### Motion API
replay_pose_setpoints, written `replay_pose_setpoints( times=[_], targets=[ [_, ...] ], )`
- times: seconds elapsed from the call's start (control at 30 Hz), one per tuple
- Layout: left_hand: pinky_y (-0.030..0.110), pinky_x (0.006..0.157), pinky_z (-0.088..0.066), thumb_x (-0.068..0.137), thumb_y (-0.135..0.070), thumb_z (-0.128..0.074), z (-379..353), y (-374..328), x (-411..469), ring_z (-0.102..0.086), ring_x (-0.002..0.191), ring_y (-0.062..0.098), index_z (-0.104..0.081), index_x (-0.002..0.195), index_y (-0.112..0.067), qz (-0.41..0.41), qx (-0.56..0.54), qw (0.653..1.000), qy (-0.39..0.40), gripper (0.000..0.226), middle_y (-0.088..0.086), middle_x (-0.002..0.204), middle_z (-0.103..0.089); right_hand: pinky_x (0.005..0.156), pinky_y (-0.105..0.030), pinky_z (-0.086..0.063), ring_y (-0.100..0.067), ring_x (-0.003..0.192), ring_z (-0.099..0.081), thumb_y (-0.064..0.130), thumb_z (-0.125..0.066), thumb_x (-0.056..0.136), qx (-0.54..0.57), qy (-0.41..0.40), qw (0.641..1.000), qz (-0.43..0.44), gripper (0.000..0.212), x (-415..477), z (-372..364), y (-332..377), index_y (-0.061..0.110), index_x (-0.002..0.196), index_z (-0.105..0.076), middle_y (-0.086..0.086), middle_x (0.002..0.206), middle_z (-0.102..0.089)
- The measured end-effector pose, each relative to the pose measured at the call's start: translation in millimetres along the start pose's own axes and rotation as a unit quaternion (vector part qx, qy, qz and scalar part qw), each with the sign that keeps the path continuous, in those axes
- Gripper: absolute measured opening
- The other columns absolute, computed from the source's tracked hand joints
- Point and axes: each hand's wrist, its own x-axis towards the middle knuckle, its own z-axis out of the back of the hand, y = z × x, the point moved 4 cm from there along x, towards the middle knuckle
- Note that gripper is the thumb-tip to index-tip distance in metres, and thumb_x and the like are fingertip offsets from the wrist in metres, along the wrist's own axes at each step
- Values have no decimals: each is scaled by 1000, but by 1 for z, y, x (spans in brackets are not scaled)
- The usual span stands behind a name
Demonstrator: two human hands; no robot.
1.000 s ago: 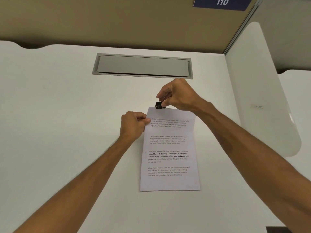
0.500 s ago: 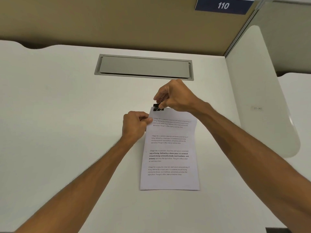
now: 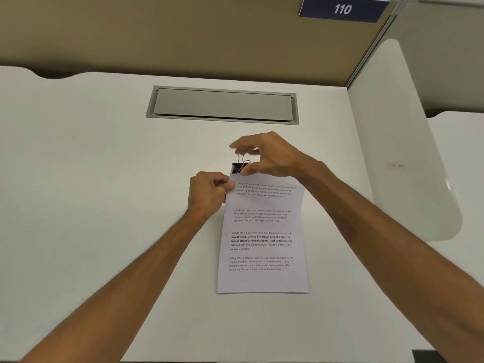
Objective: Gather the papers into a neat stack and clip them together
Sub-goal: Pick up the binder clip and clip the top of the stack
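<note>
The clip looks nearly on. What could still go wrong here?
1. The clip sits at the top left corner of the papers only, so the loose lower edge may fan out if lifted.
2. The right hand is at the wire handles; a slip might pop the clip off or pinch a finger.
3. The left hand pins the edge; letting go early could let sheets shift.

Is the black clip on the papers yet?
Yes. The binder clip sits clamped over the top left corner of the papers, wire handles up.
</note>
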Motion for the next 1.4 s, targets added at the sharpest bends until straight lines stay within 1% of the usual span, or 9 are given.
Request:
replay_pose_setpoints(
  times=[0.07, 0.13, 0.27, 0.37, 0.5, 0.63, 0.9, 1.1, 1.4],
  targets=[
    [34, 65, -64, 85, -3, -76, 2, 0, 0, -77, 69, 19, -76, 86, -9, 1, -15, 1000, 1, 6, 7, 83, -77, 110, -38, -45, -17, 130, -53, 34, -86, 75, 33, -36, 999, -9, 86, -9, 2, -10, 21, 149, -44, -2, 147, -53],
    [29, 62, -63, 84, -3, -77, 5, 2, 1, -76, 66, 14, -76, 89, -7, 9, -31, 999, 2, 6, 7, 83, -77, 113, -34, -42, -16, 136, -47, 33, -86, 76, 135, -150, 979, -39, 90, -28, 9, -27, 22, 152, -39, -2, 152, -46],
    [29, 61, -63, 83, -1, -77, 10, 9, 4, -74, 61, 15, -76, 88, -3, 26, -53, 998, -2, 5, 9, 82, -77, 108, -29, -44, -16, 135, -48, 31, -82, 80, 324, -331, 874, -148, 82, -90, 1, -77, 24, 149, -39, -4, 150, -45],
    [34, 66, -63, 82, -1, -78, 15, 18, 7, -74, 67, 25, -77, 86, -3, 45, -79, 996, -5, 4, 13, 85, -77, 101, -38, -52, -23, 123, -61, 32, -84, 76, 413, -279, 837, -224, 75, -129, -36, -110, 20, 141, -49, -4, 135, -59],
    [29, 60, -60, 84, 4, -74, 14, 18, 9, -71, 67, 25, -75, 85, 0, 69, -124, 990, 9, 5, 12, 82, -74, 93, -45, -58, -31, 109, -71, 14, -73, 90, 478, -148, 829, -248, 37, -170, -88, -117, 8, 125, -64, -8, 117, -74],
    [23, 55, -57, 85, 3, -72, 10, 12, 11, -69, 60, 17, -72, 90, 6, 97, -156, 983, 14, 5, 15, 84, -71, 78, -36, -61, -35, 103, -73, 7, -66, 93, 513, -164, 802, -260, 26, -196, -107, -115, 2, 119, -69, -12, 111, -76],
    [26, 69, -61, 95, -18, -68, -20, -9, 4, -74, 74, 17, -75, 99, -8, 105, -222, 967, 62, 14, 4, 92, -79, 88, -49, -59, -39, 94, -74, 0, -68, 89, 504, -275, 779, -252, 21, -209, -82, -125, -1, 110, -73, -20, 104, -76],
    [28, 70, -62, 96, -6, -63, -64, 1, -21, -76, 84, 20, -75, 105, -8, 113, -177, 968, 141, 16, 5, 96, -80, 91, -54, -57, -37, 94, -74, 2, -71, 88, 490, -319, 765, -270, 21, -209, -49, -150, 2, 109, -74, -18, 104, -77],
    [36, 70, -64, 91, -1, -67, -150, -29, 26, -77, 81, 24, -75, 104, 0, 92, -99, 988, 79, 15, 12, 96, -78, 72, -27, -54, -23, 78, -70, 10, -80, 80, 216, -447, 768, -405, 19, -200, 11, -192, 7, 98, -73, -7, 90, -75]
  ],
)
